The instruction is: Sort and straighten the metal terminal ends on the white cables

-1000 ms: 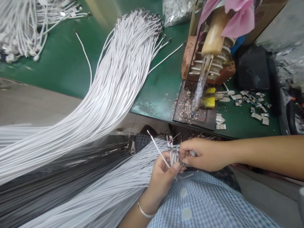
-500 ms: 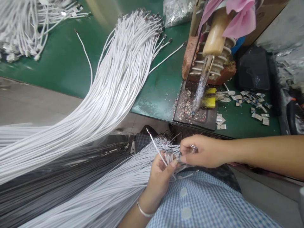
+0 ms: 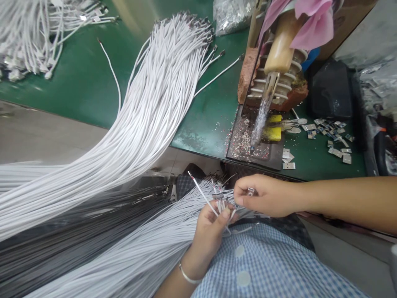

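Note:
My left hand [image 3: 212,219] is closed around several white cables [image 3: 203,192] above my lap. One cable sticks out up and to the left, its bare end showing red wire. Small metal connectors sit on other cable ends by the thumb and fingers. Just right of it, my right hand [image 3: 260,196] is closed, thumb and forefinger pinched together near those cable ends. A small metal connector [image 3: 251,191] shows within its curled fingers. What lies between the right fingertips is too small to make out. Beneath both hands runs a loose bundle of white cables [image 3: 167,231].
A soldering iron [image 3: 277,54] leans tip-down over a dark plate [image 3: 237,145] littered with solder bits. Metal connector pieces [image 3: 333,132] lie to its right. A thick white cable bundle [image 3: 155,91] crosses the green table [image 3: 80,91]. A bag of connectors [image 3: 232,16] sits behind.
My right hand has shifted slightly up and left, and its fingertips have drawn off the left thumb. The protruding cable in my left hand has tipped a little left.

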{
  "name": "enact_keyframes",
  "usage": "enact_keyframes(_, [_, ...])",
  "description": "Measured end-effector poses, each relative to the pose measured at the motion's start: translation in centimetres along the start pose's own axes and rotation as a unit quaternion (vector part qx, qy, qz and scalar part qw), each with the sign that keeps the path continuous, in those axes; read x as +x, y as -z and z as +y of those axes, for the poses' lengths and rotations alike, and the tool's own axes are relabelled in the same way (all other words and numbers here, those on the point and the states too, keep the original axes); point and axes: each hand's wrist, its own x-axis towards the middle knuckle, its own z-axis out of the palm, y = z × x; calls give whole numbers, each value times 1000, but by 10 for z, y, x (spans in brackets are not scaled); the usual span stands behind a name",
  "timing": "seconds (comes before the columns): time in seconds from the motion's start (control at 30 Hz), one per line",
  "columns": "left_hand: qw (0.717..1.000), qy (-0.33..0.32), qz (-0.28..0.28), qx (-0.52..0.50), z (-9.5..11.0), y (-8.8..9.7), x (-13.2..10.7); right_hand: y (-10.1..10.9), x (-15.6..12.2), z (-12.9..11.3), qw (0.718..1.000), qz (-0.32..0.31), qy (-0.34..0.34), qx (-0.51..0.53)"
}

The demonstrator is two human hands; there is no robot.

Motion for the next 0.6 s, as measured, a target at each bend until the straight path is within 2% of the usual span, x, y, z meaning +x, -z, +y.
enact_keyframes(0.2, [999, -24, 14, 27, -1, 0, 0, 0, 1, 3, 1000, 13, 18, 11])
enact_keyframes(0.47, [997, -10, -30, 65, -3, 2, -3, -1, 1, 4, 998, -3, 57, 0])
enact_keyframes(0.6, [998, -10, -34, 53, -4, 2, -3, -1, 1, 2, 999, 3, 50, -5])
